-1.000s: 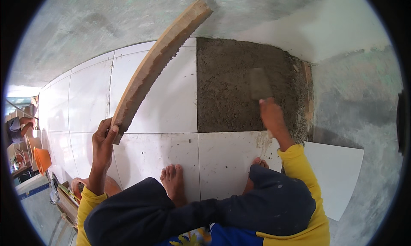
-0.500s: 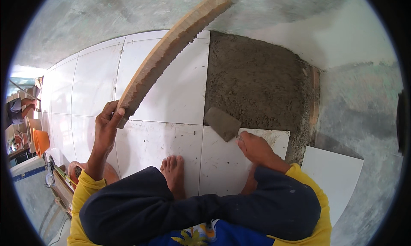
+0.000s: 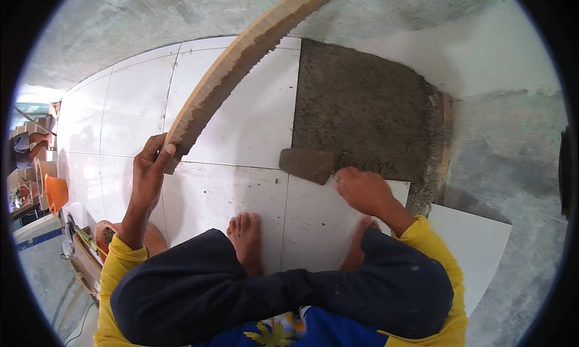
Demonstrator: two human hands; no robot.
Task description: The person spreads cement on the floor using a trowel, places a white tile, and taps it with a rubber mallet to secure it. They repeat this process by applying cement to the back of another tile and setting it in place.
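My left hand grips the near end of a long wooden board, its lower edge crusted with mortar. The board slants up and away to the right above the white floor tiles, its far end by the back wall. My right hand is closed round the handle of a trowel, which the fingers mostly hide. The trowel's flat grey blade points left, over the corner where the tiles meet a bed of wet grey mortar. Rougher crumbs of mortar lie along the bed's near edge.
A loose white tile leans or lies at the right by the wall. On the left stand a mortar bucket and an orange bucket. Another person's legs show at the far left. Walls bound the back and right.
The trowel blade has turned to point more to the left and shifted slightly left. My right hand has moved up a little. The board stays held in nearly the same place.
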